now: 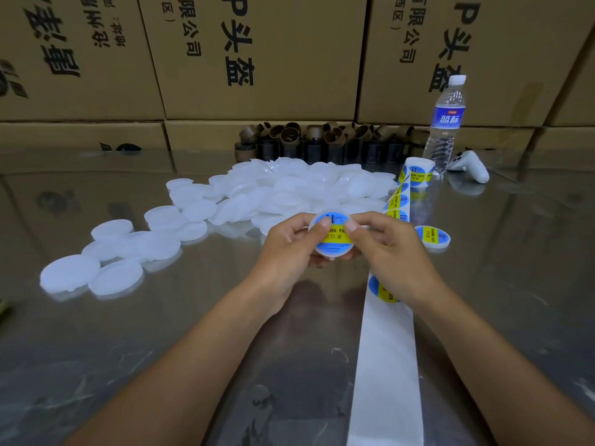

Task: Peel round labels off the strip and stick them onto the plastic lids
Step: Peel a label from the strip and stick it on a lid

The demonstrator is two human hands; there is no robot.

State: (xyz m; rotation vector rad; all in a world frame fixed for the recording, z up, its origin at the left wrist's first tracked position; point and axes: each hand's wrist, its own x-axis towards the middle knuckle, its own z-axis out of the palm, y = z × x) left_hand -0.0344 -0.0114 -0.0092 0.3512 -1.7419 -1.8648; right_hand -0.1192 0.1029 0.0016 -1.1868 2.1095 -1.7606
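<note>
Both hands hold one white plastic lid (335,249) above the table's middle; a round blue-and-yellow label (336,237) lies on its top. My left hand (289,249) grips the lid from the left, thumb on the label. My right hand (383,243) grips it from the right, thumb pressing the label too. The white backing strip (386,355) runs from the near edge, under my right wrist, up to the label roll (417,172). A labelled lid (433,237) lies to the right of the strip. A heap of plain lids (289,188) spreads behind and to the left.
The shiny metal table (161,349) reflects the cardboard boxes (257,59) stacked along its far side. Several brown cardboard cores (322,140) stand at the back. A water bottle (446,123) and a white controller (470,165) are at the back right.
</note>
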